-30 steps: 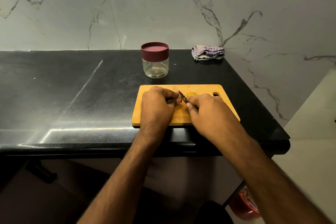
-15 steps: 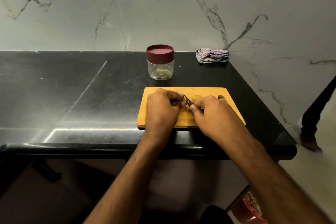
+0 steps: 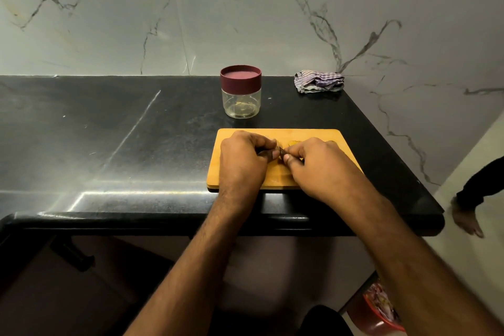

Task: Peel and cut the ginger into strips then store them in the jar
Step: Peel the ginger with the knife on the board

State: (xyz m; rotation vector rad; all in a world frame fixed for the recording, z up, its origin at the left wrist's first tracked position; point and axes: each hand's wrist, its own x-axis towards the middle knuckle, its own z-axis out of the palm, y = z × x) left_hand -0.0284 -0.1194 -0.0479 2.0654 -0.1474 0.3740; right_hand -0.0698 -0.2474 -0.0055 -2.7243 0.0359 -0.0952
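A wooden cutting board (image 3: 313, 135) lies on the black counter (image 3: 136, 131) near its front edge. Both my hands work close together above the board. My left hand (image 3: 242, 161) is closed around a dark piece of ginger (image 3: 264, 153), mostly hidden by my fingers. My right hand (image 3: 319, 169) grips a small knife (image 3: 281, 149); only a short part of the blade shows between the hands, against the ginger. A yellowish piece (image 3: 294, 142) lies on the board behind my fingers. The clear jar (image 3: 241, 102) with its maroon lid on stands behind the board.
A crumpled checked cloth (image 3: 319, 82) lies at the counter's back right corner against the marble wall. The counter ends just right of the board. Another person's foot (image 3: 466, 222) is on the floor at right. A red bin (image 3: 377, 318) sits below.
My hands stay together over the board with only small movements of knife and ginger. The view has shifted a little, and another person's leg and foot have come in at the right.
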